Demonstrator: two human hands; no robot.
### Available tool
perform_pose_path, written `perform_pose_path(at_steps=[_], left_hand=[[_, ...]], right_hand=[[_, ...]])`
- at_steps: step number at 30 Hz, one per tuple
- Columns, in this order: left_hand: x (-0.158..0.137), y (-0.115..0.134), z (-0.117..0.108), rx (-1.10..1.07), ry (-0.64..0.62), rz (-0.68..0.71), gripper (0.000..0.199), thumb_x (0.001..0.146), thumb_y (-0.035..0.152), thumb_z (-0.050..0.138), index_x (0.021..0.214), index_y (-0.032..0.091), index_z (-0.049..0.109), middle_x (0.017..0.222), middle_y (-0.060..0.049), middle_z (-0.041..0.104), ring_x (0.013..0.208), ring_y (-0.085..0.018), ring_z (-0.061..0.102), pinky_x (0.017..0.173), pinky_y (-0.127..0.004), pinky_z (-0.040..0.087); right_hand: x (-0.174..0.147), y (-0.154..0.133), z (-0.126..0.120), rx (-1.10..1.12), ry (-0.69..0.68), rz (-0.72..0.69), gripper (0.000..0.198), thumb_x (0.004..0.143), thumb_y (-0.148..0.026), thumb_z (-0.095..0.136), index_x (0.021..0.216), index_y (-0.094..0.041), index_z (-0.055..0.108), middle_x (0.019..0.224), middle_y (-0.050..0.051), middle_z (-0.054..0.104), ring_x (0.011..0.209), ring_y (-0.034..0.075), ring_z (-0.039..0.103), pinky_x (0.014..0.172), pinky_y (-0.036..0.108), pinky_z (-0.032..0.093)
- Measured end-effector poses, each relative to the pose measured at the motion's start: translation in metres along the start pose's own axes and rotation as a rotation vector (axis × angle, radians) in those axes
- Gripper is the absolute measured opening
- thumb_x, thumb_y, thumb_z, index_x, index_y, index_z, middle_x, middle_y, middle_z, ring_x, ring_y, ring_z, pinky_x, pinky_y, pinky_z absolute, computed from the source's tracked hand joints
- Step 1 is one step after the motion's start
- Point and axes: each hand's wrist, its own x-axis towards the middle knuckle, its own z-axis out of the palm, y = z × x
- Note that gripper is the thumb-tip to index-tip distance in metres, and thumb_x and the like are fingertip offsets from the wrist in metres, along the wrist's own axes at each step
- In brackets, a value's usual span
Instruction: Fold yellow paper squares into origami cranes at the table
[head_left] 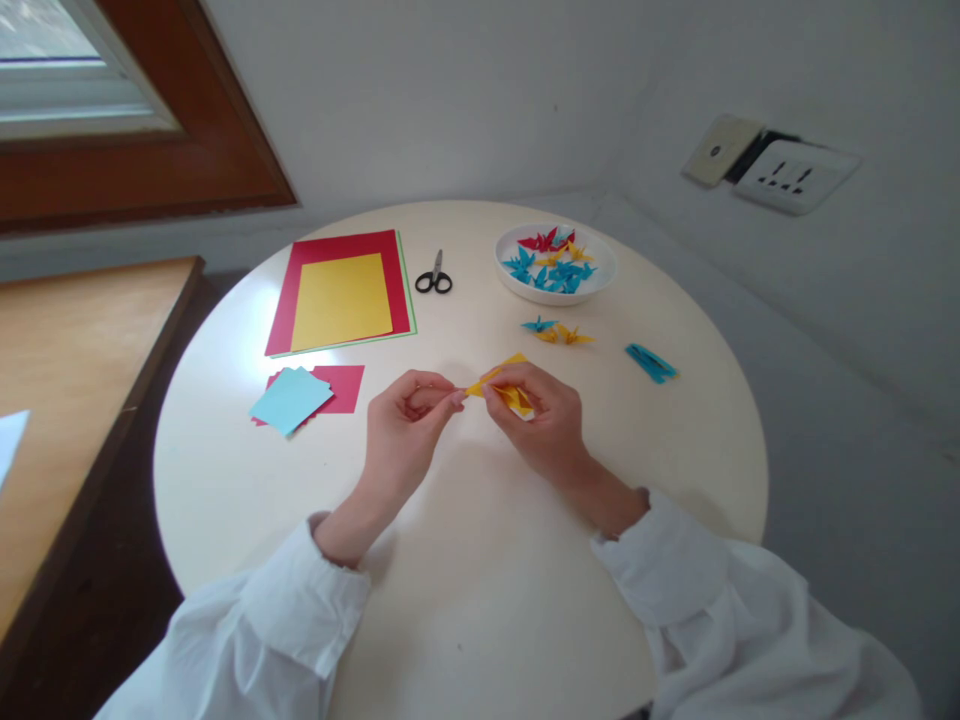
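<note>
Between my hands, above the middle of the round white table (480,600), is a folded piece of yellow origami paper (516,398). My left hand (409,425) pinches its narrow left tip between thumb and forefinger. On the other side, my right hand (541,415) is closed on the wider body of the paper, its fingers covering part of the folds. Just beyond the right hand lie a blue paper crane (539,325) and yellow paper cranes (574,336).
A white dish (555,296) holds several red, blue and yellow cranes. Black-handled scissors (435,278) lie near large red (281,310) and yellow sheets (345,300). Small light-blue squares (291,400) rest over red ones (345,388) at left. Folded blue strips (651,363) are at right.
</note>
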Motion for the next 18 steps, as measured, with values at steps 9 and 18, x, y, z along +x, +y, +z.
perform_pose_path(at_steps=[9,18], left_hand=[[-0.0013,0.0013,0.0003,0.009,0.010,0.013,0.014,0.067,0.024,0.069,0.070,0.017,0.058,0.060,0.000,0.067,0.062,-0.013,0.064,0.060,-0.023,0.049],[-0.0022,0.0019,0.0006,0.001,-0.008,0.003,0.012,0.066,0.018,0.067,0.073,0.017,0.058,0.066,-0.001,0.069,0.067,-0.014,0.066,0.062,-0.024,0.051]], right_hand=[[-0.0003,-0.0004,0.0011,0.001,0.022,0.002,0.005,0.076,-0.016,0.058,0.072,-0.020,0.059,0.074,0.002,0.066,0.068,0.012,0.062,0.062,0.025,0.054],[-0.0005,0.0019,0.0006,0.022,0.022,0.018,0.005,0.075,-0.016,0.058,0.073,-0.021,0.059,0.075,0.002,0.066,0.069,0.013,0.062,0.063,0.026,0.054]])
